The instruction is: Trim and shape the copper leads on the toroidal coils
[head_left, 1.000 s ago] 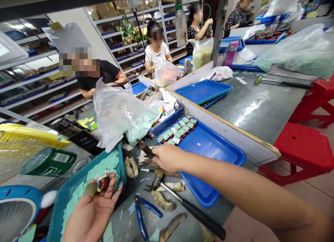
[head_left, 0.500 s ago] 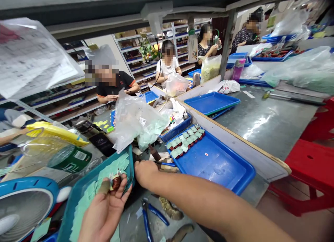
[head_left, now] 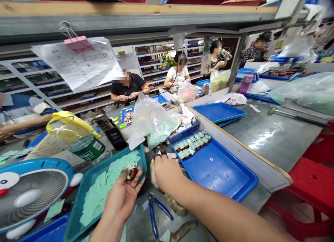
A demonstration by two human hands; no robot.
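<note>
My left hand (head_left: 124, 195) holds a small copper-wound coil (head_left: 133, 173) between thumb and fingers, its metal pins pointing up. A brownish cover wraps the thumb tip. Below it lies a teal tray (head_left: 75, 200) with many pale green paper pieces (head_left: 100, 191). My right hand (head_left: 165, 170) is closed at the worktop beside a dark brown upright piece (head_left: 163, 149); what its fingers grip is hidden. Blue-handled cutters (head_left: 153, 214) lie open between my forearms. Right of my right hand, a blue tray (head_left: 221, 169) bears rows of coils topped with green paper (head_left: 191, 144).
A fan (head_left: 33, 196) stands at left, near a cut green bottle (head_left: 88, 146) and a phone (head_left: 114, 137). Plastic bags (head_left: 150, 120) lie behind the teal tray. A low partition (head_left: 247, 148) runs along the right. Overhead is a shelf edge (head_left: 156, 21); co-workers sit opposite.
The view has tilted up and shifted left. My right hand has moved right, away from the teal tray's rim, over where a blue-handled tool lay. My left hand still holds the coil.
</note>
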